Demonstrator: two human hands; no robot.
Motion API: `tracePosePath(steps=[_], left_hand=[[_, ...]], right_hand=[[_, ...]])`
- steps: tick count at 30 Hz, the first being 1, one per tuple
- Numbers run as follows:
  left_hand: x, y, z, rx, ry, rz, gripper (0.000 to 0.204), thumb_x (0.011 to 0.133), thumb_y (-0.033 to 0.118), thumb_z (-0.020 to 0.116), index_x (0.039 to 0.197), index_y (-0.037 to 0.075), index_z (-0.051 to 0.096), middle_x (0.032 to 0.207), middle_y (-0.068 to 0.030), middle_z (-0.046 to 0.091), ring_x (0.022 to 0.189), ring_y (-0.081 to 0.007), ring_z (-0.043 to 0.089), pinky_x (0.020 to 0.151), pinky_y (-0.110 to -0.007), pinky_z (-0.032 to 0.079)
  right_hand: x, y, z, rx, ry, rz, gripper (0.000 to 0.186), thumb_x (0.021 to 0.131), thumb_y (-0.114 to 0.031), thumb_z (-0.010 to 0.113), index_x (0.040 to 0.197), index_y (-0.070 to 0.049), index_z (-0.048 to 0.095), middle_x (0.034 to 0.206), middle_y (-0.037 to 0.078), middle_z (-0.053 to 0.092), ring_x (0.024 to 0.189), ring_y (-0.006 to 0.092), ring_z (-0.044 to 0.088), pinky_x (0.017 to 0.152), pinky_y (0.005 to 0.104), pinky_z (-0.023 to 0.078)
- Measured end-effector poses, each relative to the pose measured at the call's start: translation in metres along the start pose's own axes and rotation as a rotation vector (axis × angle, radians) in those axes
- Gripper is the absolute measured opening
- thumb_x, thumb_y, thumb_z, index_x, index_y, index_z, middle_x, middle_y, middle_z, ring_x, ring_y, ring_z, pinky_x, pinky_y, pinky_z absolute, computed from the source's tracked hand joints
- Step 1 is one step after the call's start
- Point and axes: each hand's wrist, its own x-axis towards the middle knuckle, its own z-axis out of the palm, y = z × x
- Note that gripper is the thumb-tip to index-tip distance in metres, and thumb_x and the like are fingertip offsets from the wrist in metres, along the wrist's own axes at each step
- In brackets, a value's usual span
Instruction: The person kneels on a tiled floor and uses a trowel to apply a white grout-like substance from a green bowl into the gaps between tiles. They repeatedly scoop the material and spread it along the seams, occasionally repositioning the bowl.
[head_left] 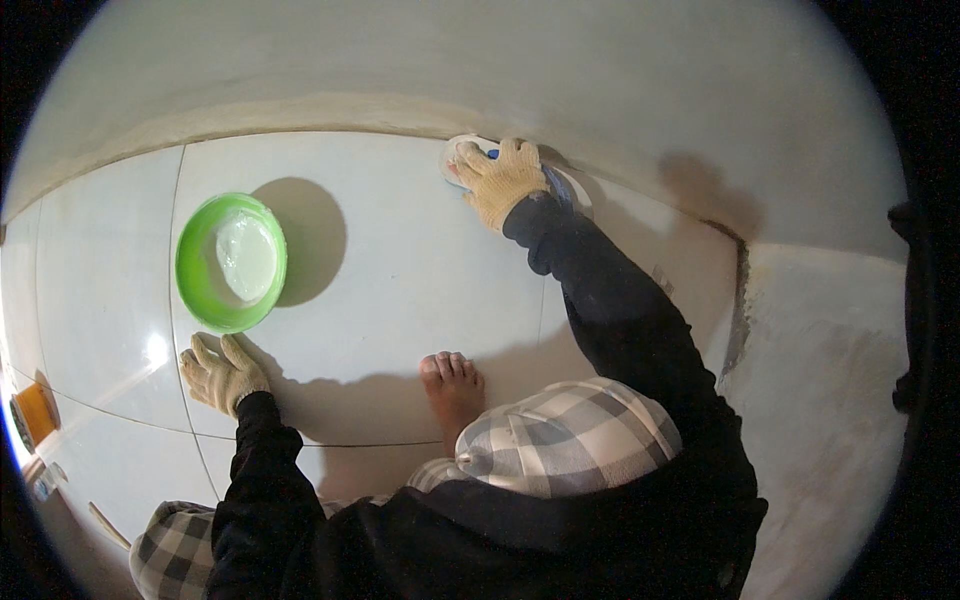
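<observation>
My right hand (502,182), in a beige knit glove, reaches to the foot of the wall. Its fingers curve over a pale rounded thing (455,160) with blue and reddish patches; the glove covers most of it, so its kind is unclear. Something bluish also shows beside the wrist. My left hand (222,378), gloved the same way, is low over the floor tiles with its fingers apart and nothing in them. Just beyond its fingertips stands a bright green bowl (190,270) holding a smooth white paste (246,255).
White floor tiles (400,260) with thin dark joints meet a pale wall (480,70) ahead. A rough dark corner gap (741,290) and another wall face (820,330) lie to the right. My bare foot (452,385) is on the tiles. An orange-brown object (36,412) lies far left.
</observation>
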Motion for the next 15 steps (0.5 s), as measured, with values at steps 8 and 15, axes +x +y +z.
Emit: tracePosePath(steps=[8,15], left_hand=[[-0.006,-0.008,0.008,0.022,0.05,-0.009,0.064,0.097,0.052,0.043,0.144,0.008,0.04,0.146,-0.0228,0.039,0.139,-0.0375,0.03,0.112,-0.05,0.025],[-0.004,-0.007,-0.007,-0.03,-0.071,-0.034,0.062,0.096,0.049,0.046,0.142,0.007,0.042,0.146,-0.0224,0.04,0.139,-0.0374,0.031,0.109,-0.051,0.028]], right_hand=[[-0.019,0.033,0.016,0.26,-0.309,0.215,0.051,0.095,-0.046,0.048,0.142,-0.027,0.047,0.153,0.001,0.037,0.118,0.0377,0.052,0.098,0.0512,0.041],[-0.064,0.086,0.013,0.934,-0.448,0.342,0.052,0.094,-0.037,0.054,0.13,0.0,0.057,0.122,0.018,0.064,0.112,0.0254,0.059,0.099,0.0363,0.045]])
